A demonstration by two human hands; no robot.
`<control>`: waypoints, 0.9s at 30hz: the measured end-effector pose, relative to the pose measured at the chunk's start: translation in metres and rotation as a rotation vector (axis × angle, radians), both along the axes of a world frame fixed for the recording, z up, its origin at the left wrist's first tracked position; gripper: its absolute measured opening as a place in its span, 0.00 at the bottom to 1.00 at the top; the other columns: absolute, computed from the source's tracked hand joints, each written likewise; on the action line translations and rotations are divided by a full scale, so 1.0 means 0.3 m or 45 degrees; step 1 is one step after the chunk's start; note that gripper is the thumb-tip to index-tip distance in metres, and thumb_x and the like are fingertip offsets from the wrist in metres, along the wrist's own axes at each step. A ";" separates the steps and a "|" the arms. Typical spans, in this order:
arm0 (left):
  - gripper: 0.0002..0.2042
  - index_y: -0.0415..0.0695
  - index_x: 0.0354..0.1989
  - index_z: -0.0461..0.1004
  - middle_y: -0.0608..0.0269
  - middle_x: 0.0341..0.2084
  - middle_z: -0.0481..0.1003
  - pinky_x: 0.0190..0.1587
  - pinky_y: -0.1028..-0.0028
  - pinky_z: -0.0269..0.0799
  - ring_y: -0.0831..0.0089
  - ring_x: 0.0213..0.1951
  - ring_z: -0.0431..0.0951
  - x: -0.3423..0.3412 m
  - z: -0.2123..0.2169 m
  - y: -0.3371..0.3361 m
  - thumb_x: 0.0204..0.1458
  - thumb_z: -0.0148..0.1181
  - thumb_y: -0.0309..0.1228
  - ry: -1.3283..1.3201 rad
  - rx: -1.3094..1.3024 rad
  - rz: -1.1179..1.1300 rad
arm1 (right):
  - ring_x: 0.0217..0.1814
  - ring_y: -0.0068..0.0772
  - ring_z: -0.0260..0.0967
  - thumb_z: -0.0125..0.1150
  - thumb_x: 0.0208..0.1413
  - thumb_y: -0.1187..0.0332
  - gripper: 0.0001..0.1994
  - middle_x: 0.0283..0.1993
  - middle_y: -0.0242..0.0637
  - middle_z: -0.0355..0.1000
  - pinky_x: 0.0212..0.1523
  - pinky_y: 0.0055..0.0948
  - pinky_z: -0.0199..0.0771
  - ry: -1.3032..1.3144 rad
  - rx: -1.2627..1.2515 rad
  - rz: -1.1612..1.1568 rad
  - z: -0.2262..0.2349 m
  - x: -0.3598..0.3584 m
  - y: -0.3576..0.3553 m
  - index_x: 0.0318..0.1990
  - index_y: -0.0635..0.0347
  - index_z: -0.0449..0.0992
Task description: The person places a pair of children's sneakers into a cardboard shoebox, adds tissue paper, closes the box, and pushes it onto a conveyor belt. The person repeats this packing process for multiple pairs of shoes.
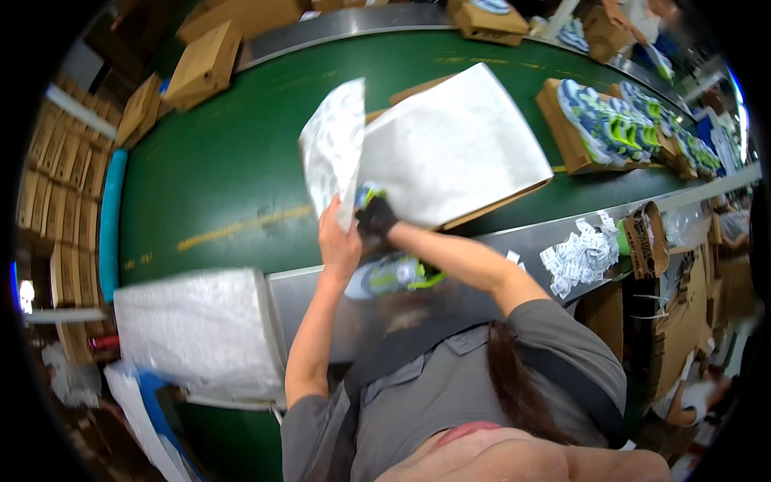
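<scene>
My left hand [338, 243] grips the lower edge of a white printed tissue sheet [333, 149] and holds it upright above the green conveyor belt [217, 173]. My right hand [375, 217], in a dark glove, is closed on a blue, grey and lime sneaker [369, 194] that is mostly hidden behind the sheet. A second matching sneaker [391, 274] lies on the metal ledge [482, 241] below both hands. Behind them an open cardboard shoe box [490, 205] is covered by a larger white tissue sheet [454, 145].
A stack of white tissue sheets [197, 329] sits at my lower left. Small white paper tags [580, 253] are heaped on the ledge at right. Boxes with sneaker pairs [614, 124] ride the belt far right. Empty cardboard boxes [205, 64] stand along the far edge.
</scene>
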State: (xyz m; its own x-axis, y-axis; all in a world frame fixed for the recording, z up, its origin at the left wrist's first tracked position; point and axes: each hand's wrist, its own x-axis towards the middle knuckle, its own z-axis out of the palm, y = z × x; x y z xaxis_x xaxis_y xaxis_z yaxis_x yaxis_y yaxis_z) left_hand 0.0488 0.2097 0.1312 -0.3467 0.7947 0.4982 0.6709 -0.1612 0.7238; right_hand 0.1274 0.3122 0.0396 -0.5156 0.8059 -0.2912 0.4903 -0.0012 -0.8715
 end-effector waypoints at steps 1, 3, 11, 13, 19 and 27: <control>0.10 0.38 0.37 0.72 0.51 0.33 0.73 0.44 0.61 0.62 0.52 0.41 0.69 -0.027 -0.020 0.019 0.45 0.49 0.19 0.041 -0.045 -0.035 | 0.40 0.53 0.68 0.55 0.41 0.45 0.30 0.35 0.56 0.70 0.37 0.37 0.68 0.020 0.151 -0.007 -0.030 -0.016 -0.014 0.38 0.68 0.71; 0.09 0.38 0.35 0.72 0.48 0.37 0.71 0.43 0.60 0.62 0.51 0.39 0.69 -0.081 0.004 -0.001 0.45 0.49 0.20 -0.079 -0.168 -0.112 | 0.41 0.50 0.68 0.54 0.42 0.46 0.28 0.37 0.55 0.70 0.41 0.39 0.67 -0.104 0.104 -0.140 0.135 -0.024 -0.071 0.39 0.66 0.71; 0.20 0.33 0.44 0.63 0.41 0.42 0.67 0.45 0.63 0.64 0.47 0.44 0.67 -0.028 -0.053 0.145 0.44 0.57 0.30 -0.053 -0.450 -0.550 | 0.42 0.47 0.68 0.53 0.46 0.59 0.16 0.39 0.52 0.70 0.41 0.37 0.66 -0.093 0.507 0.683 -0.082 -0.032 0.000 0.36 0.62 0.74; 0.25 0.34 0.50 0.61 0.42 0.47 0.66 0.45 0.65 0.65 0.54 0.48 0.68 -0.074 -0.055 0.180 0.47 0.56 0.39 -0.445 -0.557 -0.619 | 0.42 0.47 0.67 0.52 0.46 0.62 0.13 0.40 0.50 0.70 0.42 0.37 0.65 -0.230 0.538 0.901 0.010 0.032 -0.029 0.36 0.60 0.75; 0.25 0.40 0.52 0.64 0.48 0.52 0.62 0.52 0.53 0.55 0.56 0.55 0.61 -0.111 -0.098 0.254 0.50 0.51 0.45 0.480 -0.576 -0.402 | 0.54 0.43 0.55 0.53 0.43 0.59 0.14 0.46 0.45 0.63 0.47 0.63 0.46 -0.820 0.981 0.261 0.332 0.357 -0.022 0.33 0.59 0.73; 0.30 0.44 0.42 0.71 0.52 0.45 0.66 0.52 0.36 0.38 0.56 0.52 0.61 -0.012 -0.195 0.305 0.36 0.56 0.57 1.162 -1.016 -0.361 | 0.49 0.40 0.62 0.58 0.40 0.67 0.12 0.45 0.41 0.66 0.45 0.44 0.56 -0.354 1.475 0.005 0.290 0.604 -0.092 0.35 0.59 0.70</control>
